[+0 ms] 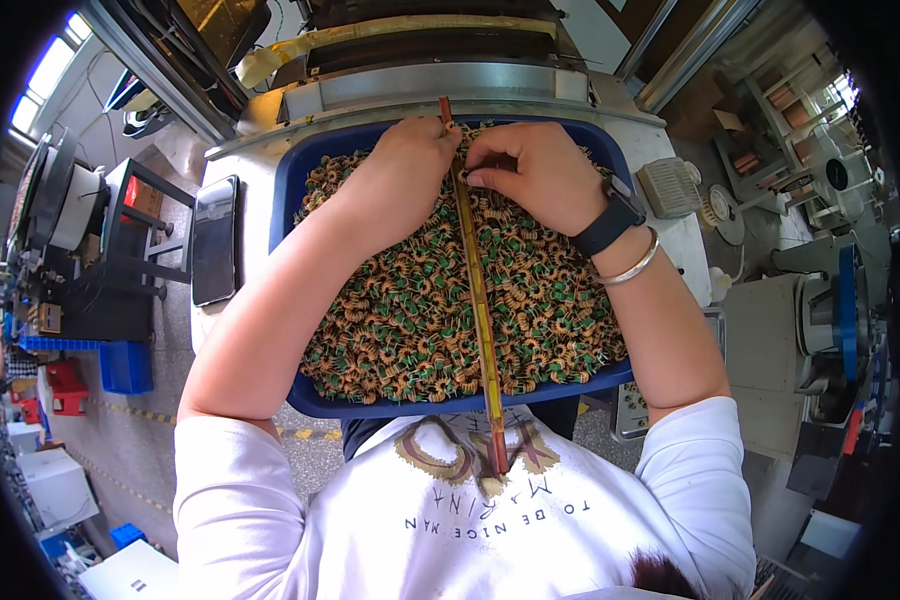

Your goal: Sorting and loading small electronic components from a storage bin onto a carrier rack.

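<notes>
A long, narrow yellowish strip (478, 290) with reddish-brown ends lies lengthwise over a blue tub (282, 210). Heaped in the tub are small ring-shaped coils (400, 325) wound with copper-coloured wire, with green parts among them. My left hand (410, 160) is closed around the strip close to its far end. Just right of the strip, my right hand (545, 170) is closed in a pinch, thumb and forefinger together over the coils. Something small and dark shows at those fingertips, too small to name. The near end of the strip reaches my shirt.
A black smartphone (217, 240) lies on the white table left of the tub. Behind the tub runs a metal machine edge (440, 85). A pale ribbed block (670, 188) sits to the right. A metal tray (630, 410) shows below my right forearm.
</notes>
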The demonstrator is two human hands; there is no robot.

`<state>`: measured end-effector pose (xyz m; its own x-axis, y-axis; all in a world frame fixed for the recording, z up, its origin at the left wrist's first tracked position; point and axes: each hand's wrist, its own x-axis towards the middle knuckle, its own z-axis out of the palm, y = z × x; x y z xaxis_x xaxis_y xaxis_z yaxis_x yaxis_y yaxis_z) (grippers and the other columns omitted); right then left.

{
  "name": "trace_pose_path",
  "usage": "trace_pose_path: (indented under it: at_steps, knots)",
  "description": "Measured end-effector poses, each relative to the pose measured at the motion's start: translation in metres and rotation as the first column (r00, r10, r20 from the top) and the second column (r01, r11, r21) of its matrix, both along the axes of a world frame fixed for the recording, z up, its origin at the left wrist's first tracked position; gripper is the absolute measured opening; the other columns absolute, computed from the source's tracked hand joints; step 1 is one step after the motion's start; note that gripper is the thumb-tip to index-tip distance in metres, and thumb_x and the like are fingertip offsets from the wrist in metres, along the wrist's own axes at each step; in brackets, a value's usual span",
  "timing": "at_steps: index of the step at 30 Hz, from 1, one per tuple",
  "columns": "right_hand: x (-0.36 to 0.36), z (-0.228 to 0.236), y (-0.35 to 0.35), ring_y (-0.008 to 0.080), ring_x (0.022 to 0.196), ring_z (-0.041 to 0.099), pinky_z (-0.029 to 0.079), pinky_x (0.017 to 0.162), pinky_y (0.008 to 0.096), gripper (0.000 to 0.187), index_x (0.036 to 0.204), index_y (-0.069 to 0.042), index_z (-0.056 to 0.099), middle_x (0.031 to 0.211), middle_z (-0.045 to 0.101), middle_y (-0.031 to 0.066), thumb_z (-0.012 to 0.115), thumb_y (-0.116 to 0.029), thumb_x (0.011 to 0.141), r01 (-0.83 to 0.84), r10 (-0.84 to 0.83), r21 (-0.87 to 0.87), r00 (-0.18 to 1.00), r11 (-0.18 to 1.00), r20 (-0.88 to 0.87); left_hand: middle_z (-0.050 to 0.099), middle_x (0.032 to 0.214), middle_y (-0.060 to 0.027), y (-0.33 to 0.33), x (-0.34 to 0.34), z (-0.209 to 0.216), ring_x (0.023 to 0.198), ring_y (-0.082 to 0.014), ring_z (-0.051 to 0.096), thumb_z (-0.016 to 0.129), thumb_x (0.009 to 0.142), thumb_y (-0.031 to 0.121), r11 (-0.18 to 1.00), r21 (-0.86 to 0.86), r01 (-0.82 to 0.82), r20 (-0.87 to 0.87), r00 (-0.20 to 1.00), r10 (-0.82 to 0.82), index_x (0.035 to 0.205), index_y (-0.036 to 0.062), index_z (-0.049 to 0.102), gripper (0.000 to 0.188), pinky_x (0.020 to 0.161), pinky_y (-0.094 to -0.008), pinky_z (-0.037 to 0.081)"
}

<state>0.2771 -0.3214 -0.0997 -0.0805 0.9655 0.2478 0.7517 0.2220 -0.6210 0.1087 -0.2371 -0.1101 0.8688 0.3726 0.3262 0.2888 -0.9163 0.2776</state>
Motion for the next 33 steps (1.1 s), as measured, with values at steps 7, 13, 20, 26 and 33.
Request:
trace_pose_path:
  at_steps: [7, 13, 20, 26, 33]
  knots:
    - [-0.007, 0.000, 0.007, 0.0257, 0.070, 0.064, 0.049, 0.064, 0.0312, 0.018, 0.087, -0.002, 0.068, 0.076, 0.066, 0.0135, 0.070, -0.016, 0.076, 0.086, -0.099, 0.096, 0.986, 0.992, 0.137, 0.056, 0.101, -0.0189, 0.007, -0.004, -0.009, 0.095, -0.0372, 0.054, 0.056, 0.077, -0.008, 0.997, -0.073, -0.013, 0.067, 0.998, 0.018, 0.116, -0.0022, 0.057, 0.039, 0.083, -0.0402, 0.045]
    - [0.020, 0.014, -0.004, 0.0287, 0.071, 0.064, 0.050, 0.066, 0.0367, 0.019, 0.086, -0.004, 0.070, 0.076, 0.066, 0.0131, 0.068, -0.021, 0.076, 0.119, -0.125, 0.168, 0.992, 0.978, 0.026, 0.059, 0.106, -0.0181, 0.011, -0.017, 0.017, 0.098, -0.0371, 0.056, 0.059, 0.081, 0.000, 0.991, -0.082, -0.103, 0.063, 0.992, 0.109, 0.117, 0.0036, 0.058, 0.036, 0.086, -0.0393, 0.045]
    - [0.069, 0.013, -0.030, 0.0256, 0.072, 0.065, 0.051, 0.067, 0.0351, 0.019, 0.086, -0.002, 0.069, 0.077, 0.067, 0.0127, 0.067, -0.019, 0.077, 0.211, -0.222, 0.092, 0.966, 0.973, 0.130, 0.061, 0.104, -0.0186, 0.018, -0.040, 0.006, 0.098, -0.0354, 0.058, 0.063, 0.078, 0.003, 0.987, -0.058, -0.147, -0.176, 0.975, 0.134, 0.110, 0.0029, 0.061, 0.032, 0.086, -0.0373, 0.047]
    - [0.066, 0.005, -0.038, 0.0210, 0.073, 0.064, 0.051, 0.067, 0.0320, 0.017, 0.091, 0.000, 0.067, 0.078, 0.067, 0.0111, 0.066, -0.013, 0.079, 0.182, -0.184, 0.026, 0.977, 0.983, 0.110, 0.062, 0.098, -0.0150, 0.022, -0.040, 0.007, 0.090, -0.0323, 0.060, 0.062, 0.077, -0.003, 0.991, -0.118, -0.064, -0.071, 0.996, 0.056, 0.103, 0.0016, 0.060, 0.026, 0.080, -0.0361, 0.048]
    - [0.041, 0.021, -0.044, 0.0280, 0.068, 0.061, 0.047, 0.064, 0.0390, 0.020, 0.087, -0.001, 0.067, 0.080, 0.065, 0.0139, 0.069, -0.017, 0.076, 0.359, -0.251, -0.128, 0.825, 0.925, 0.506, 0.064, 0.094, -0.0131, 0.024, -0.040, 0.011, 0.089, -0.0267, 0.062, 0.065, 0.075, -0.005, 0.903, -0.309, -0.299, -0.195, 0.949, 0.248, 0.104, 0.0006, 0.060, 0.030, 0.079, -0.0328, 0.049]
